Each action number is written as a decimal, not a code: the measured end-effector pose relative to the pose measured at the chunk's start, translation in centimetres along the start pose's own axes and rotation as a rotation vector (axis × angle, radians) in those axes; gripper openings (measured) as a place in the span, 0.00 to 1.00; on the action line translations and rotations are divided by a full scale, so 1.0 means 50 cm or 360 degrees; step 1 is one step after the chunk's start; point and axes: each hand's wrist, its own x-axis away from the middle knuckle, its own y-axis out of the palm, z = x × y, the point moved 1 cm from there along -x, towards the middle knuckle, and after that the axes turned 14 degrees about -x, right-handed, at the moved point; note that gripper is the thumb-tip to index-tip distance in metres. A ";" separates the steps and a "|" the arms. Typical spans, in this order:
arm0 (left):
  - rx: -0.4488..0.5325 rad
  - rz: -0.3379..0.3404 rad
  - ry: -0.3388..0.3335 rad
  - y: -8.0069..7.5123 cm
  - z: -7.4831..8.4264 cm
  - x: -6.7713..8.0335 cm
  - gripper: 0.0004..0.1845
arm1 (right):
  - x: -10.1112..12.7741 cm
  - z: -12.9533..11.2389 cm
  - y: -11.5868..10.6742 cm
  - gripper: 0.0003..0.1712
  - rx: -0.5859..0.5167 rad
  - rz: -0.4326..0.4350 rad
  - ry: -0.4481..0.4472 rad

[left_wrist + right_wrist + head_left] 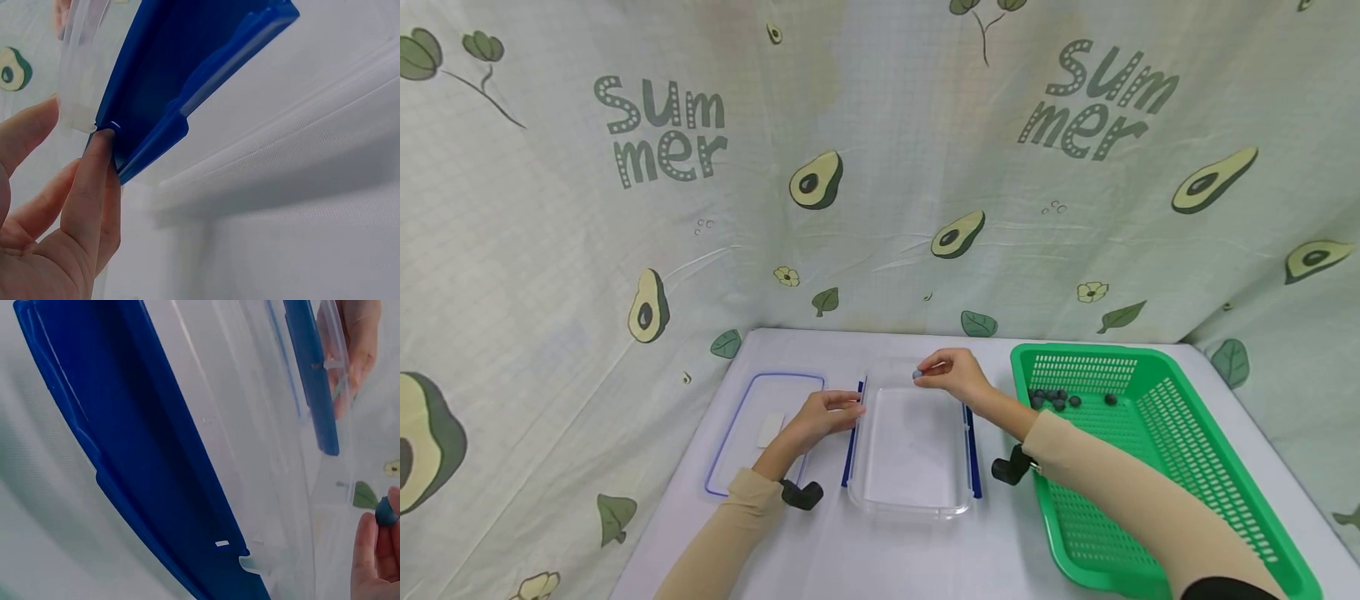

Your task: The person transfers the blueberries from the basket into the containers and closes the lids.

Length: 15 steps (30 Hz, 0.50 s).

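Right hand (953,375) pinches one small, round, dark-blue berry (917,374) between thumb and fingertips, held above the far end of a clear, rectangular plastic box (910,458). Left hand (820,419) at the box's left side: thumb against the clear wall, fingers on the long blue plastic latch (156,75), a light grip on the edge, as far as the wrist view shows. Both side latches hang unfastened; the right one, long and blue too (973,454), stands away from the wall. Well over to the right, a green perforated plastic basket (1093,350) holds more dark round berries (1060,405), loosely clustered near its far left corner, one (1110,399) lying apart. Left of the box, a clear lid with a blue sealing edge (741,442) lies on the white cloth. Judgement on handling: berry looks soft and likely to roll, so a pinch just firm enough to hold seems right; squeezing could bruise it. Best to lower fingertips inside the walls before releasing, as a drop from rim height might bounce it. Left hand does well to steady the wall rather than pull on the latch, which could swing and tip or shift so light a box.
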 end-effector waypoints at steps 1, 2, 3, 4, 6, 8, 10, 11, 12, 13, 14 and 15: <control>0.0003 0.0002 -0.0005 0.000 0.001 0.001 0.26 | 0.001 0.002 0.000 0.13 0.0009 -0.0003 0.0002; 0.0010 0.0003 -0.0009 0.000 0.001 0.001 0.26 | 0.003 0.004 0.000 0.12 0.0016 0.0001 0.0011; 0.0007 0.0005 -0.0003 0.000 0.001 0.002 0.26 | 0.004 0.005 0.001 0.12 0.0028 0.0001 0.0011; 0.0009 0.0006 -0.0005 0.000 0.001 0.002 0.27 | 0.005 0.007 0.001 0.13 0.0042 0.0001 0.0011; 0.0019 0.0007 -0.0008 0.000 0.002 0.003 0.27 | 0.007 0.008 0.001 0.13 0.0069 0.0003 0.0014; 0.0021 0.0009 -0.0009 0.001 0.002 0.003 0.26 | 0.008 0.010 0.001 0.14 0.0089 0.0013 0.0019; 0.0023 0.0012 -0.0016 0.002 0.002 0.004 0.26 | 0.008 0.012 0.000 0.15 0.0106 0.0020 0.0011; 0.0022 0.0012 -0.0016 0.002 0.003 0.004 0.26 | 0.008 0.013 -0.001 0.15 0.0112 0.0028 0.0009; 0.0021 0.0013 -0.0017 0.002 0.003 0.005 0.26 | 0.007 0.013 -0.002 0.15 0.0115 0.0038 0.0005; 0.0018 0.0013 -0.0017 0.002 0.004 0.005 0.26 | 0.007 0.012 -0.003 0.14 0.0117 0.0047 0.0002; 0.0016 0.0013 -0.0016 0.002 0.004 0.005 0.26 | 0.006 0.012 -0.005 0.14 0.0117 0.0055 0.0001; 0.0019 0.0014 -0.0017 0.002 0.005 0.005 0.26 | 0.006 0.011 -0.007 0.14 0.0122 0.0058 -0.0009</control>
